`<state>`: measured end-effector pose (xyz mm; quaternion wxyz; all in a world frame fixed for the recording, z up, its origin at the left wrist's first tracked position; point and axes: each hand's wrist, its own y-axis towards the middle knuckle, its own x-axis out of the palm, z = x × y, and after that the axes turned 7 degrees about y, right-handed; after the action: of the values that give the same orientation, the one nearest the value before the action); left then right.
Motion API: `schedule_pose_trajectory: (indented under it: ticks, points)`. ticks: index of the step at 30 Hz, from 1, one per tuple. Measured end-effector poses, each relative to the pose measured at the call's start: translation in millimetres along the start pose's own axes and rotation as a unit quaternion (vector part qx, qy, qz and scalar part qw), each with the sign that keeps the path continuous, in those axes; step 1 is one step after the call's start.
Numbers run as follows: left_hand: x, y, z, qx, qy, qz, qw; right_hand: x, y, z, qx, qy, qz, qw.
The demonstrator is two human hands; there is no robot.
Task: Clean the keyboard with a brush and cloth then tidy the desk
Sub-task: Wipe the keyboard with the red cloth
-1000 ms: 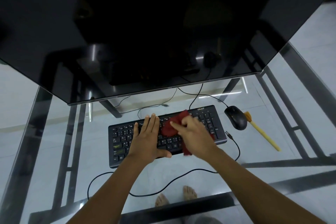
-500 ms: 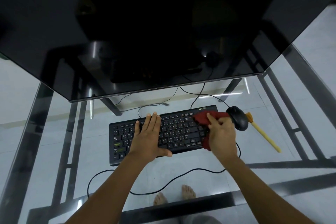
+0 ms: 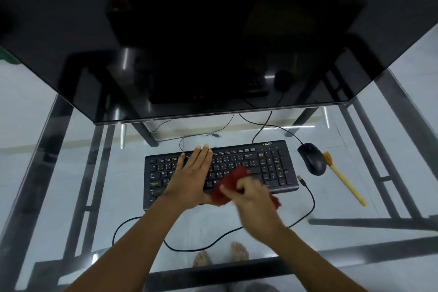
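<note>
A black keyboard lies on the glass desk below the monitor. My left hand rests flat on its left half, fingers together, holding it down. My right hand, blurred by motion, grips a crumpled red cloth over the keyboard's middle front edge. A brush with a yellow handle and orange bristles lies on the glass to the right, just past the mouse.
A black mouse sits right of the keyboard, its cable running back under the large dark monitor. A loose black cable loops in front of the keyboard. Bare feet show through the glass.
My right hand has swept the red cloth from the keyboard's right end, near the mouse, back left to its middle front. The left hand stays put.
</note>
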<state>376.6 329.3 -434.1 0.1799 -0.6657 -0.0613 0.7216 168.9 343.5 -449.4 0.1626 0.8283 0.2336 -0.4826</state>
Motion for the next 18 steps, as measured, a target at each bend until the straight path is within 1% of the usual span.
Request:
schedule_pose_trajectory:
  ticks: [1, 2, 3, 4, 6, 7, 8, 9, 11, 12, 13, 14, 16, 17, 18]
  points:
    - [0.6, -0.6, -1.3, 0.007, -0.001, 0.005, 1.000, 2.7, 0.2, -5.6, -0.037, 0.008, -0.039, 0.999]
    - [1.1, -1.4, -4.2, 0.016, -0.002, 0.008, 1.000, 2.6, 3.0, -3.6, -0.056, 0.014, -0.055, 0.997]
    - [0.9, -3.1, -9.2, 0.024, -0.001, 0.008, 1.000, 0.6, 7.1, 2.9, -0.051, 0.017, -0.045, 0.998]
    - [0.4, -5.4, -16.5, 0.027, 0.003, 0.007, 1.000, -3.3, 10.1, 10.8, -0.019, 0.026, -0.017, 0.999]
    - [-1.1, -13.8, -35.7, 0.010, 0.012, 0.006, 1.000, -8.2, 13.0, 26.0, 0.090, 0.045, 0.078, 0.992]
    - [-1.5, -18.9, -45.5, -0.005, 0.017, 0.006, 1.000, -8.9, 12.9, 24.9, 0.134, 0.047, 0.105, 0.984]
    - [-0.8, -24.8, -54.4, -0.018, 0.020, 0.004, 1.000, -7.5, 12.6, 16.9, 0.145, 0.040, 0.107, 0.983]
    - [1.0, -30.1, -61.9, -0.028, 0.021, 0.000, 0.999, -4.0, 11.8, 5.0, 0.117, 0.033, 0.085, 0.989]
    - [6.5, -38.9, -71.0, -0.043, 0.011, -0.004, 0.999, 5.3, 7.8, -20.2, -0.016, 0.021, -0.007, 1.000]
    - [9.0, -41.5, -72.8, -0.048, 0.003, -0.006, 0.999, 6.9, 8.7, -25.6, -0.071, 0.002, -0.045, 0.996]
    - [10.5, -43.3, -73.2, -0.050, -0.003, -0.007, 0.999, 6.0, 14.1, -25.4, -0.089, -0.009, -0.060, 0.994]
    - [12.1, -44.2, -73.5, -0.051, -0.010, -0.005, 0.999, 6.2, 21.0, -20.4, -0.064, -0.008, -0.047, 0.997]
    - [14.1, -44.9, -74.6, -0.052, -0.017, 0.005, 0.999, 5.3, 30.6, -15.7, 0.069, 0.027, 0.042, 0.996]
    - [14.9, -44.8, -75.2, -0.049, -0.017, 0.008, 0.999, 7.4, 31.9, -20.1, 0.105, 0.035, 0.066, 0.992]
    - [15.9, -44.5, -75.6, -0.045, -0.015, 0.012, 0.999, 11.5, 32.2, -28.6, 0.093, 0.030, 0.065, 0.993]
